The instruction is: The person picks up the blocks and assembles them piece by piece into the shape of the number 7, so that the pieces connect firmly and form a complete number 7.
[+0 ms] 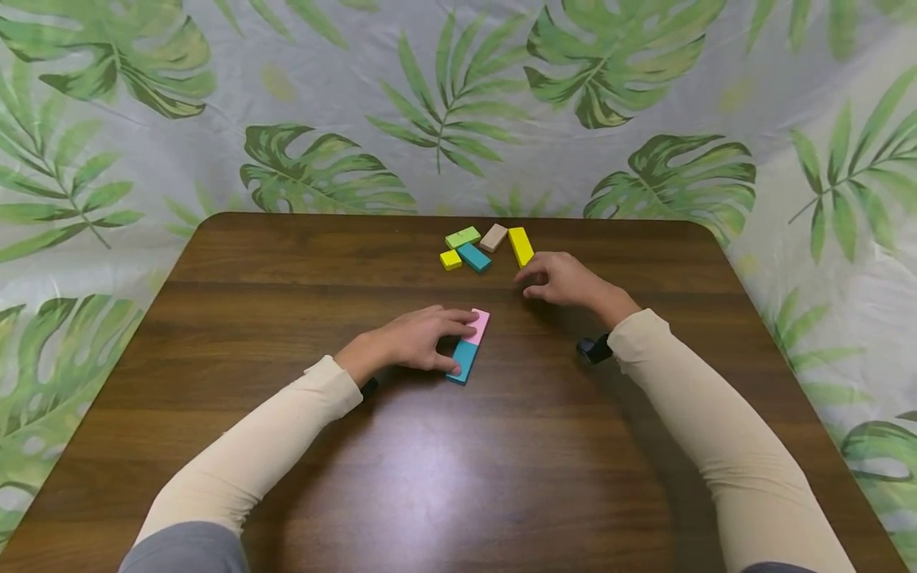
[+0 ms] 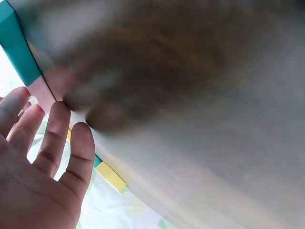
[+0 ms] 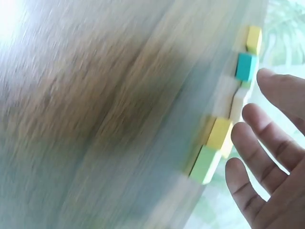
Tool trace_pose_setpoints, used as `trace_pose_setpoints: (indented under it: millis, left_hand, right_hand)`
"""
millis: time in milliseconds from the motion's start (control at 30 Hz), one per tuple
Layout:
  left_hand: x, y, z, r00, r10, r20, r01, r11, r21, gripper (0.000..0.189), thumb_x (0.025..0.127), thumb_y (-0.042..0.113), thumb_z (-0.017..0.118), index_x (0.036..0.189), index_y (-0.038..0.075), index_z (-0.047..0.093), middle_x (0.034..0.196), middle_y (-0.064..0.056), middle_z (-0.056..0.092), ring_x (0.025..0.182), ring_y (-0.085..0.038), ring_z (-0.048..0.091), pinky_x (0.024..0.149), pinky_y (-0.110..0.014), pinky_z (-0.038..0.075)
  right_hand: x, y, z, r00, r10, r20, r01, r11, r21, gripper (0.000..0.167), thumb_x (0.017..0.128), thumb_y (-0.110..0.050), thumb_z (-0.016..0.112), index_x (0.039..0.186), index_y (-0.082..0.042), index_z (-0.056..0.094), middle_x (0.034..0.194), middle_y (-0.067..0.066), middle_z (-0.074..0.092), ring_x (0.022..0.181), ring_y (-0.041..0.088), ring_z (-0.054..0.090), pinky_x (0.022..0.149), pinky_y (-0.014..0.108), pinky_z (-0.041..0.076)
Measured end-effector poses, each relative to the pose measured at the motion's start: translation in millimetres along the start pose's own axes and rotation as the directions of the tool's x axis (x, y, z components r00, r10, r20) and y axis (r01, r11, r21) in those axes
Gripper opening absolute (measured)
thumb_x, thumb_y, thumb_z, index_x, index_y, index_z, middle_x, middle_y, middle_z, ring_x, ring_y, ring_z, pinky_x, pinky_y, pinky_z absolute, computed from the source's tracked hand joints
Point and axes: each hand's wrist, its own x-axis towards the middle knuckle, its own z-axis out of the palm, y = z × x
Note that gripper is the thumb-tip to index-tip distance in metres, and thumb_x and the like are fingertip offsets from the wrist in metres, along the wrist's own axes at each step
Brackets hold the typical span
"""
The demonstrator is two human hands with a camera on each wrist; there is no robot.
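Two blocks lie end to end mid-table, a pink block [image 1: 481, 325] at the far end and a teal block [image 1: 466, 362] at the near end, making one slanting strip on the dark wooden table [image 1: 286, 278]. Left hand [image 1: 423, 338] over them: fingers fairly straight and apart, tips on the pink, thumb at the near end of the teal; a light press rather than a clutch.

Right hand [image 1: 562, 278] out by the loose blocks, just beside the near end of a long yellow block [image 1: 520, 245]. Fingers spread in the wrist view, loosely bent from above, wrapped round nothing; cannot tell whether a tip touches the yellow.

My reading: the strip is being steadied while another piece is picked. The next move would call for thumb and fingers to close across one block's narrow sides without nudging its neighbours, the left hand keeping the strip aligned.

Pieces: plain flat-faced bars, straight edges, solid colours; pink and teal look matched in width, their joint tight. Loose group at the far side: lime block [image 1: 462, 237], brownish block [image 1: 493, 237], second teal block [image 1: 474, 256], small yellow block [image 1: 450, 259], all near one another. (The right wrist view adds a pale green block [image 3: 206, 164] next to the long yellow one, apparently masked by the hand from above.)
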Motion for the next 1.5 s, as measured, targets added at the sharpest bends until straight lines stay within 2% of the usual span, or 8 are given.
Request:
trace_pose_setpoints:
  millis: [200,300,500,767,967,1167,1333,1500]
  left_hand:
    - [-4.5,0.5,5.2,1.000,0.016,-0.025,-0.016,1.000,0.018,0.068,0.088,0.044,0.073,0.146,0.018,0.051,0.162,0.004,0.035,0.140,-0.026,0.043,0.113,-0.043,0.040]
    - [-6.0,0.8,6.6,0.999,0.021,-0.040,-0.020,1.000,0.024,0.068,0.087,0.044,0.073,0.146,0.018,0.052,0.161,0.005,0.036,0.136,-0.025,0.045,0.110,-0.041,0.042]
    - [-9.1,1.7,6.1,0.999,0.017,-0.051,-0.016,1.000,0.026,0.067,0.087,0.044,0.074,0.146,0.018,0.052,0.161,0.004,0.036,0.132,-0.024,0.048,0.107,-0.040,0.044]
    - [-9.8,0.5,7.0,0.999,0.015,-0.036,-0.014,0.999,0.043,0.068,0.088,0.045,0.072,0.147,0.019,0.050,0.163,0.005,0.033,0.138,-0.026,0.045,0.112,-0.044,0.040]
    - [-10.3,0.6,6.3,1.000,0.013,-0.029,-0.011,0.999,0.041,0.069,0.089,0.046,0.071,0.148,0.020,0.048,0.163,0.005,0.032,0.141,-0.027,0.042,0.114,-0.047,0.038]
    - [-11.2,0.5,6.3,1.000,0.010,-0.028,-0.008,0.998,0.063,0.068,0.088,0.047,0.071,0.147,0.021,0.050,0.162,0.005,0.034,0.136,-0.026,0.046,0.110,-0.045,0.042]
    - [-11.5,1.1,4.9,1.000,0.004,-0.027,-0.002,0.998,0.066,0.068,0.088,0.047,0.072,0.147,0.021,0.051,0.162,0.006,0.034,0.134,-0.026,0.047,0.108,-0.043,0.043]
    - [-11.5,2.2,3.9,1.000,0.009,-0.023,-0.007,0.998,0.066,0.068,0.089,0.047,0.071,0.147,0.020,0.050,0.163,0.005,0.034,0.133,-0.027,0.047,0.107,-0.044,0.044]
  right_hand:
    - [-3.6,12.6,-2.0,0.998,0.049,-0.034,-0.050,0.998,-0.027,0.025,0.091,-0.012,0.070,0.116,-0.008,0.073,0.117,0.015,0.065,0.096,0.029,0.061,0.087,0.046,0.052]
    - [-4.3,14.8,-2.7,0.998,0.040,-0.044,-0.042,0.998,-0.044,0.025,0.091,-0.011,0.069,0.116,-0.007,0.073,0.117,0.016,0.064,0.095,0.030,0.061,0.085,0.046,0.051]
    - [-1.1,12.2,-4.1,0.999,0.028,-0.032,-0.030,0.998,-0.048,0.026,0.092,-0.011,0.068,0.118,-0.006,0.073,0.119,0.018,0.063,0.095,0.030,0.060,0.085,0.046,0.050]
    - [4.4,9.1,-5.4,0.998,0.047,-0.042,-0.048,0.998,-0.029,0.027,0.092,-0.008,0.066,0.118,-0.005,0.072,0.119,0.018,0.063,0.095,0.031,0.060,0.084,0.046,0.050]
    - [17.8,-0.4,-8.3,0.999,0.009,-0.050,-0.011,0.999,-0.036,0.029,0.091,-0.007,0.067,0.119,-0.003,0.071,0.122,0.019,0.063,0.101,0.034,0.062,0.093,0.050,0.050]
    - [39.6,-10.5,-1.1,0.998,-0.037,-0.045,0.035,0.998,-0.046,0.031,0.091,-0.008,0.065,0.121,-0.004,0.069,0.122,0.019,0.064,0.104,0.034,0.061,0.094,0.050,0.048]
    - [57.6,-18.9,7.9,0.999,0.005,-0.039,-0.005,1.000,-0.002,0.039,0.092,-0.010,0.065,0.131,-0.007,0.064,0.132,0.018,0.058,0.113,0.034,0.059,0.100,0.050,0.047]
    - [68.8,-25.2,13.1,0.998,0.061,-0.001,-0.061,0.998,0.014,0.048,0.093,-0.012,0.064,0.141,-0.010,0.057,0.141,0.019,0.049,0.113,0.034,0.059,0.102,0.048,0.047]
